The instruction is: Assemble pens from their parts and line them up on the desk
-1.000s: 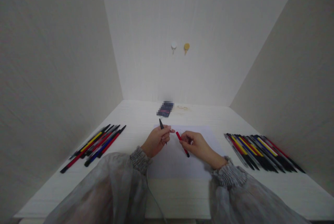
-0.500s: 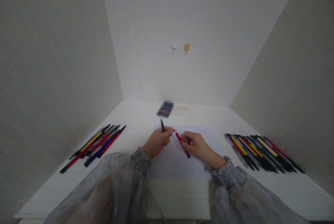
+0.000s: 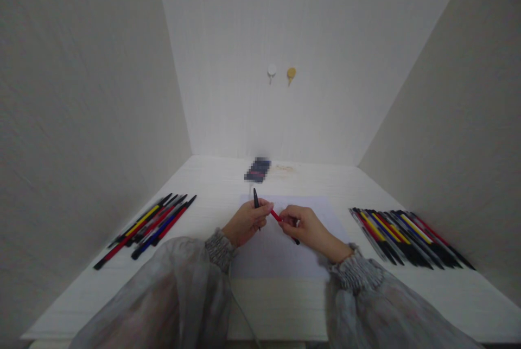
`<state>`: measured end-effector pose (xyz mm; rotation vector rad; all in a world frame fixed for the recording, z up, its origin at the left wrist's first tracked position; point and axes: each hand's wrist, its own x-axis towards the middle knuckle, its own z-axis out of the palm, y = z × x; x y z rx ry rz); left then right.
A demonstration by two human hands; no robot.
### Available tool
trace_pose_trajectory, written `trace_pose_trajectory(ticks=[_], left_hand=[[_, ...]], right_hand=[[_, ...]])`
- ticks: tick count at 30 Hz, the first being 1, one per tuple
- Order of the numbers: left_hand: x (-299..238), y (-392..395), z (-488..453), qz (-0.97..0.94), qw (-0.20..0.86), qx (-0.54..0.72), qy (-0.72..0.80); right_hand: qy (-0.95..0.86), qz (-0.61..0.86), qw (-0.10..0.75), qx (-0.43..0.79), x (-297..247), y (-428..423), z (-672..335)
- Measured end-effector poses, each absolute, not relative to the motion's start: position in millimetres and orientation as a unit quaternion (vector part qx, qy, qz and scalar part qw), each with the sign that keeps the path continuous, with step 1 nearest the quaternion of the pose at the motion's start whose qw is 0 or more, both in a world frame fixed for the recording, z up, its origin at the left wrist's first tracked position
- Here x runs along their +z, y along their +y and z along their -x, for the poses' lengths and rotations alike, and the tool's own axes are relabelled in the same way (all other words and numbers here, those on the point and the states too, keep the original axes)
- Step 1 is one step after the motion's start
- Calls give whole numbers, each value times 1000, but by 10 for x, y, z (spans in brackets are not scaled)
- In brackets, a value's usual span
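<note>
Above a white sheet of paper, my two hands are close together. My left hand is closed around a slim black pen or pen part, its tapered end pointing up and away. The tips of my left thumb and finger also meet the near end of a red pen. My right hand pinches that red pen between thumb and fingers. Its dark end sticks out below my right hand, and its middle is hidden by the fingers.
Several coloured pens lie slanted at the left, and a neater row of pens lies at the right. A blurred dark object sits toward the back wall. A thin cable runs along the near part of the white table.
The red pen has moved a little left and its upper end now meets my left fingertips; before, there was a gap. The black pen has shifted slightly right in my left hand.
</note>
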<state>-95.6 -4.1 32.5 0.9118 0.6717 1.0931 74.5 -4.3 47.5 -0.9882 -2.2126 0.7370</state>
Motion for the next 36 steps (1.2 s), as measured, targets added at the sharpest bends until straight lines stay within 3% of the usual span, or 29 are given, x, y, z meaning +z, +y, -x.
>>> trace_pose_trajectory(ticks=[17, 23, 29, 36], left_hand=[[294, -26, 938, -377, 730, 505, 266], [375, 33, 973, -294, 710, 585, 260], [458, 79, 1048, -199, 699, 659, 193], [469, 60, 1004, -204, 695, 664, 187]], right_hand=[[-825, 376, 310, 287, 460, -41, -719], [-805, 387, 314, 322, 505, -55, -728], [-814, 368, 265, 363, 450, -62, -726], [-826, 359, 232, 369, 415, -80, -696]])
